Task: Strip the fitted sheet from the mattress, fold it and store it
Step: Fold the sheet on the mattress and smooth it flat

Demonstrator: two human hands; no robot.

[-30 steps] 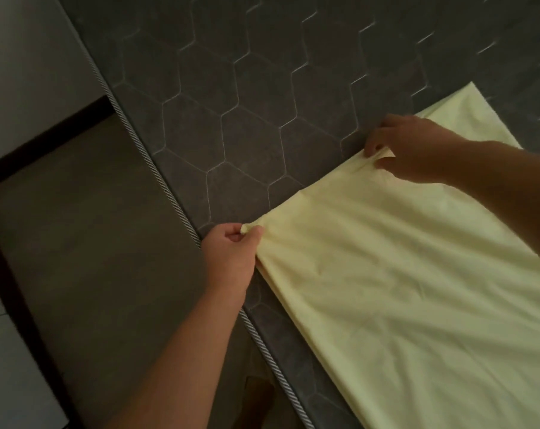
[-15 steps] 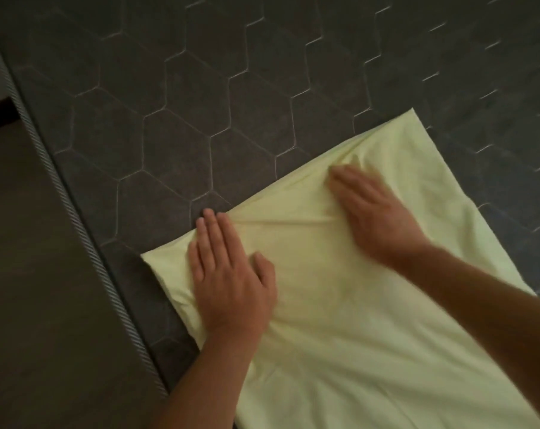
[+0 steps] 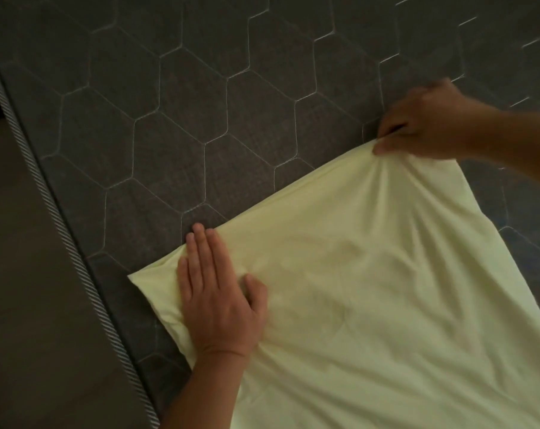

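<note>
Here the pale yellow fitted sheet (image 3: 370, 289) lies on the dark grey mattress (image 3: 169, 119) (hexagon-quilted, with striped piping along its edge). The left hand (image 3: 222, 292) presses it flat, fingers straight. The right hand (image 3: 426, 125) pinches its far edge.

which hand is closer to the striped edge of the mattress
Left. The left hand presses flat on the sheet by its near corner, a short way from the striped edge; the right hand pinches the sheet's other corner, much farther across the mattress.
</note>
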